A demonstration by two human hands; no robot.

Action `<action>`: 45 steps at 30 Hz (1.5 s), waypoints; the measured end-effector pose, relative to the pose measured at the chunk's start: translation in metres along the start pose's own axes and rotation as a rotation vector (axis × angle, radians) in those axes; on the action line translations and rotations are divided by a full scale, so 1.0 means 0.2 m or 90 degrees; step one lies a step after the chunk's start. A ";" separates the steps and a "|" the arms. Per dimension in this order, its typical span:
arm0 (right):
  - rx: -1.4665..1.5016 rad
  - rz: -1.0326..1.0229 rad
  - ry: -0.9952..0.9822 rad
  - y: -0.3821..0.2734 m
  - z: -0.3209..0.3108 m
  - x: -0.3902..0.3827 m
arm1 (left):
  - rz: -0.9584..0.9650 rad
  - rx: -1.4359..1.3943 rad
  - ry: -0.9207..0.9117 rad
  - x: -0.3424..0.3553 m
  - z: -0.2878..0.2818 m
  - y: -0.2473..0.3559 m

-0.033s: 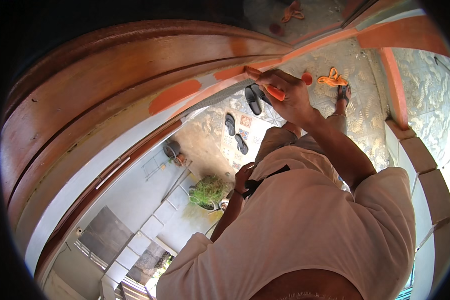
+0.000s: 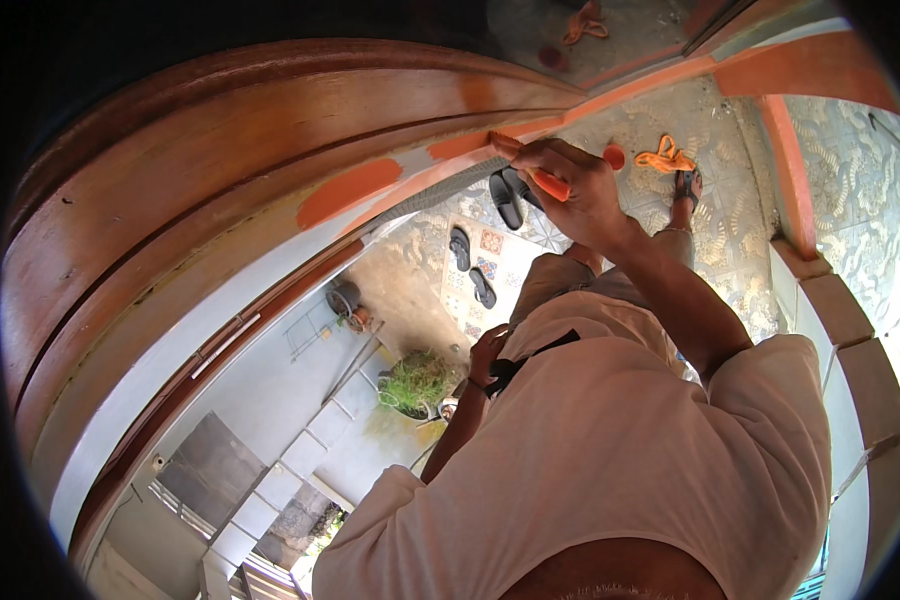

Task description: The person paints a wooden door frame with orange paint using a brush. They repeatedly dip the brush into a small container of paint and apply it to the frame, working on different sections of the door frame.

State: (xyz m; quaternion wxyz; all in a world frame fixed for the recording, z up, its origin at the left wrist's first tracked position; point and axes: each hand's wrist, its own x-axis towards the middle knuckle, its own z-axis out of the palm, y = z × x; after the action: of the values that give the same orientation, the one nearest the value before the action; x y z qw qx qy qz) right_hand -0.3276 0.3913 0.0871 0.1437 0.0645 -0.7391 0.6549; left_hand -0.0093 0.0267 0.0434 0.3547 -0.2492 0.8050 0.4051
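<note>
My right hand (image 2: pixel 570 190) grips a paintbrush with an orange handle (image 2: pixel 550 183); its head (image 2: pixel 506 144) touches the wall's narrow trim band (image 2: pixel 455 145), which carries patchy orange paint. Above the band runs varnished reddish-brown wood (image 2: pixel 230 110). My left hand (image 2: pixel 486 352) is down at my waist beside a black strap or bag (image 2: pixel 515 370), its fingers curled and what they hold hidden. A small red cup or container (image 2: pixel 614 156) stands on the floor beyond my right hand.
An orange cloth (image 2: pixel 665 156) lies by my sandalled foot (image 2: pixel 688 190). Black slides (image 2: pixel 505 200) and flip-flops (image 2: pixel 482 285) lie on the tiled floor. A potted grassy plant (image 2: pixel 415 380) and dark pots (image 2: pixel 343 300) stand at left. An orange-edged ledge (image 2: pixel 788 170) runs along the right.
</note>
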 end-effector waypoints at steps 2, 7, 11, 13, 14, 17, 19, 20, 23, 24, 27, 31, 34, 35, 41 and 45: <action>0.011 -0.004 0.005 0.00 0.00 0.00 | 0.053 0.027 -0.007 0.00 0.00 0.02; 0.030 -0.007 -0.007 -0.03 -0.03 0.06 | -0.005 -0.234 -0.023 0.09 0.02 -0.17; 0.046 0.000 -0.014 -0.08 -0.03 0.07 | -0.014 -0.278 -0.020 0.13 0.02 -0.18; 0.058 -0.017 -0.005 -0.10 -0.03 0.09 | -0.019 -0.309 -0.021 0.13 0.03 -0.18; 0.069 -0.012 -0.006 -0.12 -0.04 0.10 | -0.023 -0.315 -0.025 0.13 0.02 -0.18; 0.088 0.000 -0.019 -0.18 -0.05 0.11 | -0.036 -0.322 -0.044 0.12 0.01 -0.16; 0.081 0.007 -0.036 -0.21 -0.06 0.12 | -0.026 -0.342 -0.049 0.12 0.02 -0.12; 0.082 -0.005 -0.032 -0.23 -0.07 0.13 | -0.021 -0.352 -0.051 0.12 0.02 -0.10; 0.095 -0.037 -0.020 -0.29 -0.09 0.17 | -0.008 -0.385 -0.056 0.11 0.03 -0.07; 0.102 -0.047 -0.016 -0.30 -0.08 0.17 | -0.002 -0.398 -0.060 0.11 0.03 -0.06; 0.102 -0.043 -0.017 -0.33 -0.09 0.18 | 0.029 -0.412 -0.072 0.10 0.03 -0.03; 0.120 -0.049 -0.003 -0.37 -0.09 0.20 | 0.056 -0.384 -0.078 0.11 0.02 -0.06; 0.099 -0.047 -0.024 -0.40 -0.11 0.21 | -0.019 -0.397 -0.065 0.13 0.02 -0.10; 0.103 -0.046 -0.026 -0.42 -0.11 0.21 | -0.055 -0.401 -0.058 0.14 0.02 -0.12; 0.110 -0.069 -0.041 -0.47 -0.13 0.24 | -0.039 -0.367 -0.052 0.18 0.01 -0.17; 0.102 -0.076 -0.049 -0.50 -0.13 0.26 | -0.039 -0.304 -0.031 0.19 0.02 -0.13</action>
State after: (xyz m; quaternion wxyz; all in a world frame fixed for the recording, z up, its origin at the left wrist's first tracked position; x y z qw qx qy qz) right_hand -0.3443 0.4092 0.2007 0.1488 0.1449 -0.6841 0.6992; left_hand -0.0136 0.0114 0.0004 0.3169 -0.3403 0.6701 0.5786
